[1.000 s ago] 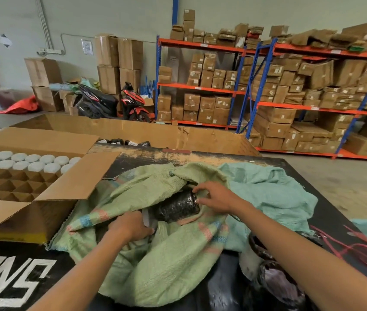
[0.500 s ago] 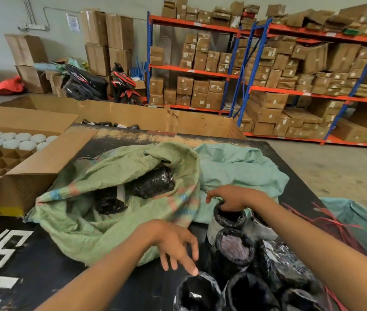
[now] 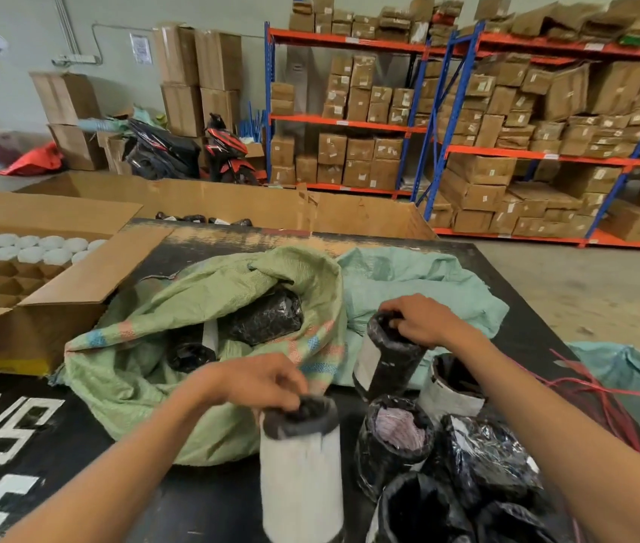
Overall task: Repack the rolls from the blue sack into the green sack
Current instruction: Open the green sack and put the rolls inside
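Fingers of both hands, loose half a second ago, are now clenched on roll tops — the left hand [image 3: 259, 380] on a white-sided roll [image 3: 300, 468], the right hand [image 3: 422, 321] on a black roll [image 3: 387, 358]. Both rolls are held just beside the green sack [image 3: 146, 370] — two more transfers are underway.

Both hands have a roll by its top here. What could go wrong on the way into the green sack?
1. Each hand, left hand and right hand, grips only the black wrap at its roll's top, white roll and black roll; the wrap might slip or tear.
2. The green sack mouth sags, so a roll could catch its rim.
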Available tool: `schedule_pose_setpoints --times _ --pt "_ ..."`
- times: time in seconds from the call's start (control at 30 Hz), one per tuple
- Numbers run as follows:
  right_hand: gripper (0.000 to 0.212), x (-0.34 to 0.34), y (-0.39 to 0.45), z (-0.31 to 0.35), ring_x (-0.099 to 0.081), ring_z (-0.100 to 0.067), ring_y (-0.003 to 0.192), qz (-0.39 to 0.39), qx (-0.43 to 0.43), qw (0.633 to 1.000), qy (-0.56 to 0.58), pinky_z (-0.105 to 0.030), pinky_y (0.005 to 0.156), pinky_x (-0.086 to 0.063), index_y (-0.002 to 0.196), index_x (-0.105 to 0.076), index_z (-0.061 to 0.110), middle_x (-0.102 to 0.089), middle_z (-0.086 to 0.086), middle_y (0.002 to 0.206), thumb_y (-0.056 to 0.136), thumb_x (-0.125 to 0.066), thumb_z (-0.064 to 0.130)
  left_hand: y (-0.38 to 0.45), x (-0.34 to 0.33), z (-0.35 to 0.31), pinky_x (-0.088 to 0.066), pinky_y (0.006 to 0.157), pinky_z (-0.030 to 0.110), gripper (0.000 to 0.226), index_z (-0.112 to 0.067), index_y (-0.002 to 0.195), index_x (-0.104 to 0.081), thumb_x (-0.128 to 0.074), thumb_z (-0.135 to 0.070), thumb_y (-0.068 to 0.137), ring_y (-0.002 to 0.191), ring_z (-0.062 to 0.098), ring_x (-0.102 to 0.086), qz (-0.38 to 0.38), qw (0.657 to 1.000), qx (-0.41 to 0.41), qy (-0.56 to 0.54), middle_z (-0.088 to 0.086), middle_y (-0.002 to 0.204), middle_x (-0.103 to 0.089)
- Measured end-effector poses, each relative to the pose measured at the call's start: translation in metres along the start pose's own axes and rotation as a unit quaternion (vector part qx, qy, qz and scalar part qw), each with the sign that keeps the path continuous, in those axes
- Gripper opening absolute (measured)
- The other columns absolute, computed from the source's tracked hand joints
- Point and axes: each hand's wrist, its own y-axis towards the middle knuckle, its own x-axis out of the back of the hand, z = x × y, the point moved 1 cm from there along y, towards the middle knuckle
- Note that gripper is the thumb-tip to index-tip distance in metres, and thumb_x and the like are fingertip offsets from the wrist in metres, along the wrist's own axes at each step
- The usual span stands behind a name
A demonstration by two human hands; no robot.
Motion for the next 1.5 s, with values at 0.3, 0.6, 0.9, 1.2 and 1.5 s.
schedule_pose_setpoints --times 0.3,0.6,0.9,1.2,1.5 --pt "0.029 0.072 0.008 0.045 -0.064 -0.03 0.078 -0.128 -0.001 0.949 0.289 -0.04 0.057 -0.052 0.096 -0.068 0.023 -0.068 -0.008 0.095 0.088 -0.049 0.003 -0.034 0.101 0.049 -0.056 0.064 0.037 0.029 -0.022 0.088 -0.071 -0.046 -0.012 0.095 0.069 0.029 -0.066 -0.41 0.905 0.092 -0.071 0.015 0.078 -0.071" --pt "0.015 0.016 0.092 0.14 -0.061 -0.027 0.088 -0.093 0.004 0.969 0.23 -0.034 0.069 -0.045 0.099 -0.064 0.014 -0.068 -0.01 0.098 0.089 -0.053 0.008 -0.014 0.09 0.118 -0.042 0.09 0.037 0.049 -0.019 0.136 -0.056 -0.046 -0.001 0.092 0.092 0.027 -0.053 -0.562 0.815 0.132 0.046 0.017 0.106 -0.055" --pt "0.035 -0.07 0.127 0.151 -0.057 -0.021 0.117 -0.106 -0.051 0.945 0.306 -0.035 0.1 -0.046 0.13 -0.062 0.015 -0.061 -0.002 0.125 0.098 -0.053 0.006 0.003 0.072 0.146 -0.051 0.086 0.041 0.032 -0.012 0.12 -0.061 -0.063 -0.011 0.089 0.089 0.003 -0.05 -0.653 0.75 0.105 0.004 0.006 0.099 -0.049" --pt "0.017 -0.094 0.119 0.134 -0.058 -0.026 0.071 -0.106 -0.102 0.972 0.186 -0.035 0.065 -0.048 0.089 -0.05 0.014 -0.06 -0.007 0.081 0.086 -0.048 -0.003 0.007 0.091 0.169 -0.035 0.044 0.029 0.069 -0.024 0.129 -0.064 -0.064 0.015 0.072 0.087 0.026 -0.04 -0.596 0.767 0.118 0.206 0.004 0.101 -0.044" --pt "0.025 -0.081 0.11 0.138 -0.038 -0.018 0.066 0.009 -0.024 0.956 0.292 -0.033 0.062 -0.029 0.079 -0.042 0.013 -0.041 -0.009 0.073 0.099 -0.041 0.029 0.032 0.093 0.18 -0.042 0.107 0.043 0.06 -0.026 0.148 -0.041 -0.045 -0.007 0.091 0.142 0.023 -0.033 -0.393 0.889 0.022 0.232 -0.006 0.161 -0.018"
